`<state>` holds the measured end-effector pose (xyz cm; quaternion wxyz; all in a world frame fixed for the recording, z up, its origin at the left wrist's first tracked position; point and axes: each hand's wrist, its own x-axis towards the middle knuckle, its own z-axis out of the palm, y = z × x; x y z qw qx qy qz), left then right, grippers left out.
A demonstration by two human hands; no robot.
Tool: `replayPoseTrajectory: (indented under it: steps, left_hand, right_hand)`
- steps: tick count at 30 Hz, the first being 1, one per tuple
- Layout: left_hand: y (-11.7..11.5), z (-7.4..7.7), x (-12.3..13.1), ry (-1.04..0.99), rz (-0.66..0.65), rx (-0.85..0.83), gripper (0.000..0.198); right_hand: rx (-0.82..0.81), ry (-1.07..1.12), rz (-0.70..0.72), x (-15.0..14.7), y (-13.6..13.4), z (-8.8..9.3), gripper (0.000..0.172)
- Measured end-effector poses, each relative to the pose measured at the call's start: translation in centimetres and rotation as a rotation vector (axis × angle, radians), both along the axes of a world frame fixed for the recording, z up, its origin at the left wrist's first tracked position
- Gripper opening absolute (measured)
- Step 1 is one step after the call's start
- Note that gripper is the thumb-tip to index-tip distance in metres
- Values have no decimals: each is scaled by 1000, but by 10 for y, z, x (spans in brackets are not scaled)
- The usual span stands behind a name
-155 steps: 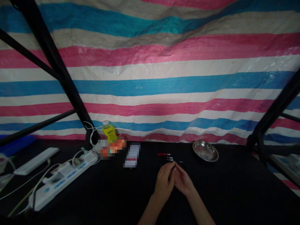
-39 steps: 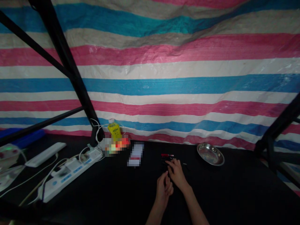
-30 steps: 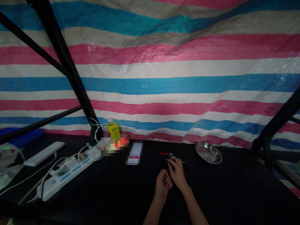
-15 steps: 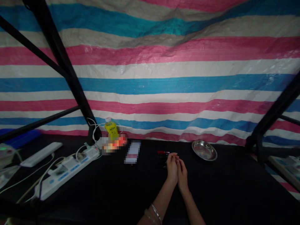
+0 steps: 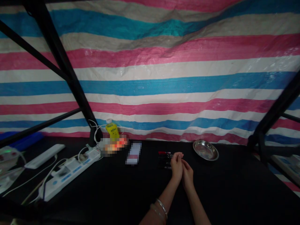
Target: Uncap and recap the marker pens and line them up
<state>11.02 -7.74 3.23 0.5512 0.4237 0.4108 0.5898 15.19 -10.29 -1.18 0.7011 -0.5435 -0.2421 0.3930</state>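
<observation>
My left hand (image 5: 176, 165) and my right hand (image 5: 187, 173) are pressed side by side over the black table (image 5: 117, 193), fingers curled together. Whatever they pinch is too small and dark to name. Just left of my fingers lie several thin pens (image 5: 165, 158), the farthest one with a red cap (image 5: 162, 152). Bangles (image 5: 160, 210) show on my left wrist.
A steel dish (image 5: 205, 150) sits at the back right. A yellow bottle (image 5: 112, 131), a small white packet (image 5: 133, 153), white power strips (image 5: 67, 170) with cables and a white flat bar (image 5: 44, 155) are on the left. Black frame poles (image 5: 65, 72) rise on both sides before a striped tarp.
My left hand moved up from near the body to join the right hand beside the pens. Both hands now sit together, a little farther forward than a second ago.
</observation>
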Motion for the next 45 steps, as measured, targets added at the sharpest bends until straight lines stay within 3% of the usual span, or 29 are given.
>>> replayPoseTrajectory:
  steps: [3, 7, 12, 16, 22, 26, 30, 35, 42, 45]
  left_hand:
    - [2, 1, -4, 30, -4, 7, 10]
    - [0, 0, -14, 209, -4, 140, 15]
    - [-10, -10, -18, 393, -170, 251, 19]
    - [-15, -19, -12, 447, -266, 282, 25]
    - [-12, -22, -17, 483, -247, 330, 34]
    - [-3, -10, -42, 541, -158, 415, 28]
    - [9, 0, -81, 772, -24, 430, 24]
    - [13, -11, -116, 1036, 18, 388, 22]
    - [13, -26, -126, 1021, -50, 321, 64]
    - [12, -25, -129, 1005, -82, 344, 62]
  right_hand:
    - [15, -105, -78, 2, -3, 4, 47]
    - [54, -492, -256, 10, -6, 4, 43]
    - [-35, -869, -291, 26, -5, -7, 37]
    - [-145, -927, -274, 35, -1, -17, 33]
    - [-214, -995, -160, 34, -2, -14, 38]
    - [-236, -1087, -79, 25, -3, -5, 45]
    - [-196, -1204, 28, 17, -2, -3, 41]
    - [-171, -1186, 0, 21, 3, -14, 33]
    - [-64, -1099, -11, 39, 16, -15, 31]
    - [-108, -1153, -11, 38, 19, -8, 28]
